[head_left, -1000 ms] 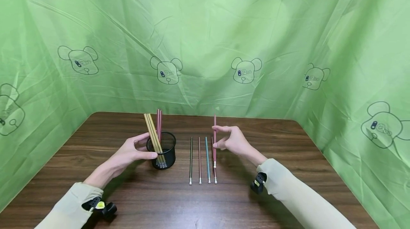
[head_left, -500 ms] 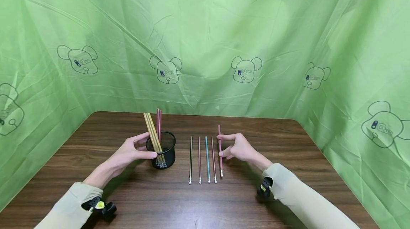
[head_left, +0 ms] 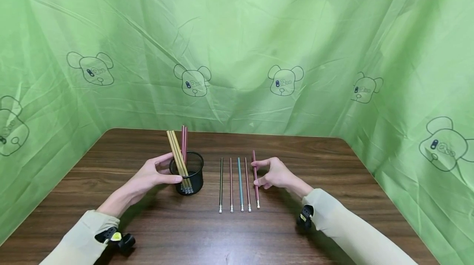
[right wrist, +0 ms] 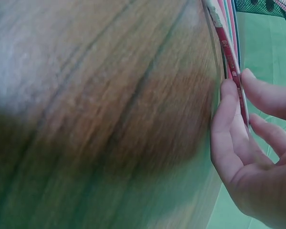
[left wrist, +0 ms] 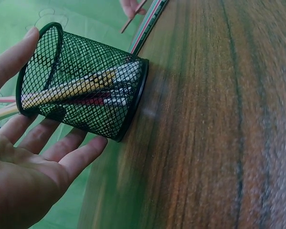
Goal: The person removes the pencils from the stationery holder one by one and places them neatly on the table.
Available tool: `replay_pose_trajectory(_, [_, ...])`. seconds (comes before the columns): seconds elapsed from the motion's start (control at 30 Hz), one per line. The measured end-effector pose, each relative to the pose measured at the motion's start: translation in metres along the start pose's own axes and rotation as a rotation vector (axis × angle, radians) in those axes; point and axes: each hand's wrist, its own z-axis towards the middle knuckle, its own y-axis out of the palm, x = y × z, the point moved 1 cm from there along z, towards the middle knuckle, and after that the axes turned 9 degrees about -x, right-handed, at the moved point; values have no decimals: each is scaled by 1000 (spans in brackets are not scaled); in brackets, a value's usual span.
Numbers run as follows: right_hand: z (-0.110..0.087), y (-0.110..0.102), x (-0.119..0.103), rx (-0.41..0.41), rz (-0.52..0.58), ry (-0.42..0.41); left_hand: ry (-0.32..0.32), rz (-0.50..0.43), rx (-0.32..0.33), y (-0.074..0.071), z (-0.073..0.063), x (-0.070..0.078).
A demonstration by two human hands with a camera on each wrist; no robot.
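Note:
My left hand (head_left: 155, 173) grips a black mesh pencil cup (head_left: 198, 182), its thumb at the rim and the other fingers around the side. Yellow pencils (head_left: 175, 149) and dark red pencils (head_left: 184, 141) lean in the cup, eraser ends down. On the right, my right hand (head_left: 277, 174) pinches a red pencil (head_left: 257, 197) between thumb and fingers, low over the table, with its white eraser end toward me. Beside it lie a dark pencil (head_left: 221, 184), a reddish-brown pencil (head_left: 231, 187), a blue pencil (head_left: 240, 184) and another red pencil (head_left: 247, 187), side by side.
The brown wooden table (head_left: 177, 232) ends at a back edge against a green curtain (head_left: 237, 30) printed with bear heads. The cup stands left of the pencil row. A camera (head_left: 126, 242) is strapped to the left wrist, another (head_left: 305, 217) to the right.
My right hand has carried the red pencil rightward and down, from over the rightmost pencil in the row to a place beside it. The left hand and cup stay put.

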Motion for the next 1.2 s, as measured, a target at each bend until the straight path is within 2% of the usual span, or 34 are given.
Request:
replay_pose_trajectory(0.3, [1,2,1,26,-51,36,-8,9,3,0,3,-2])
replay_pose_trajectory(0.93, [3,9,-5,52,-175,65,-4,1,2,1,1,-1])
replay_pose_trajectory(1.2, [6,11,-2,66,-213,70,-6,12,4,0,2,-3])
